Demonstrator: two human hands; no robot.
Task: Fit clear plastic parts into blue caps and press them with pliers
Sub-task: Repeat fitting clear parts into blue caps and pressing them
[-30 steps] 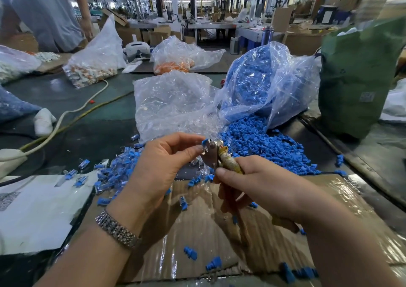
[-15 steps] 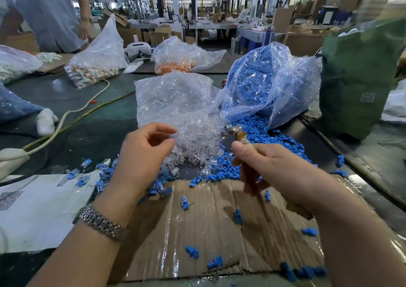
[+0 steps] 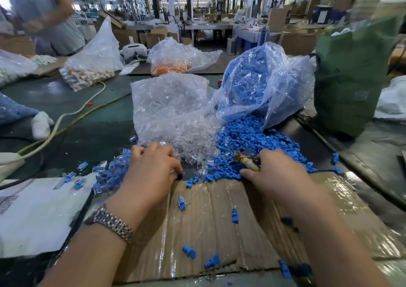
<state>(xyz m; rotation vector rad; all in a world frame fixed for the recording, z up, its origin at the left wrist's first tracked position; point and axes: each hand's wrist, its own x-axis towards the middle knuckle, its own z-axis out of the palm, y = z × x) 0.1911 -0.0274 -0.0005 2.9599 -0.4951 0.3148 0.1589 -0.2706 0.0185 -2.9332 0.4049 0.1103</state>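
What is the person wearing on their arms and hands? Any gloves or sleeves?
No gloves: both the left hand and the right hand are bare. No sleeves show either; both forearms are uncovered up to the edge of the picture. The only thing worn is a silver metal link wristband, like a watch strap, on the left wrist. The right wrist has nothing on it.

Factory floor: bagged blue caps (image 3: 248, 84), cardboard boxes (image 3: 296, 40), long workbenches (image 3: 206, 26).

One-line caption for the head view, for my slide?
Left hand reaches into clear parts; right hand holds pliers.
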